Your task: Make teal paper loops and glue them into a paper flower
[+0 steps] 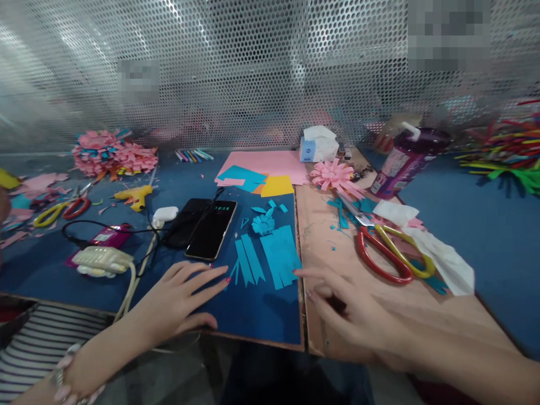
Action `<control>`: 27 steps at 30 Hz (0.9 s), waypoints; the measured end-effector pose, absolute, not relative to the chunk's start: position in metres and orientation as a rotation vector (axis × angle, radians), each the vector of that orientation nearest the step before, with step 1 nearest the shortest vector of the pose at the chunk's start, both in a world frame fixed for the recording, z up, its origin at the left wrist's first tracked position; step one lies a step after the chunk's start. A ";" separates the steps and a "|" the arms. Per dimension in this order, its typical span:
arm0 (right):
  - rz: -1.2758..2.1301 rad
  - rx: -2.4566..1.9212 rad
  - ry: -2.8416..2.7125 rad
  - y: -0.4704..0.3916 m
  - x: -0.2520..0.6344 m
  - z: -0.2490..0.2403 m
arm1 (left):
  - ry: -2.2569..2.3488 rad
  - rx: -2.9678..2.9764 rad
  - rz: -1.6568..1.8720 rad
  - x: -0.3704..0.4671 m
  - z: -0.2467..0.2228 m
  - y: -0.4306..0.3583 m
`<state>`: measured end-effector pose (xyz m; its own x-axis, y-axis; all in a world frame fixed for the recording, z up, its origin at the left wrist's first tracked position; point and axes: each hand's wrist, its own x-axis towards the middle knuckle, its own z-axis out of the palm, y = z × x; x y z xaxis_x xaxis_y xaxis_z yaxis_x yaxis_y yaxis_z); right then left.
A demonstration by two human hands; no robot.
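Turquoise paper occupies the centre of the head view: a broad piece point(280, 256), perhaps several layers overlapping, lies flat on the blue tabletop point(270, 323) beside the seam where brown board begins. Just to its left lie notched paper strips point(242, 260) and, above these, a small fringed paper flower point(262, 224). The left hand point(181, 298) rests palm down, fingers spread and holding nothing, its fingertips near the strips. The right hand point(350, 309) extends its index finger to the lower right edge of the broad piece; the other fingers bend loosely, with no grip visible, and whether that fingertip presses the paper cannot be told. Red-and-yellow-handled scissors point(368, 221) lie right of the paper among scraps, near a pink paper flower point(332, 175). Beyond the left hand lies a smartphone point(213, 230).

For sound handling, in our judgement, light paper is best steadied by flat fingertips of one hand while the other squares its edges. Pressure should remain gentle, since thin strips crease readily, and the left fingers should avoid sweeping the loose strips out of place.
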<state>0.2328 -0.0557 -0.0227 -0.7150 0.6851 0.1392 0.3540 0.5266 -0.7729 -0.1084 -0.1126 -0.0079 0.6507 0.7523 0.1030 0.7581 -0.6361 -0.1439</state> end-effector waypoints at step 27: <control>0.256 -0.392 -2.530 -0.060 0.212 -0.023 | -1.058 -2.556 -0.556 -0.087 -0.032 -0.149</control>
<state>0.2122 -0.0597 -0.0231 -0.8002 0.3294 0.5012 0.2222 0.9390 -0.2624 -0.0871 -0.1491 -0.0316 0.6504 0.5999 0.4659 0.7240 -0.6751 -0.1415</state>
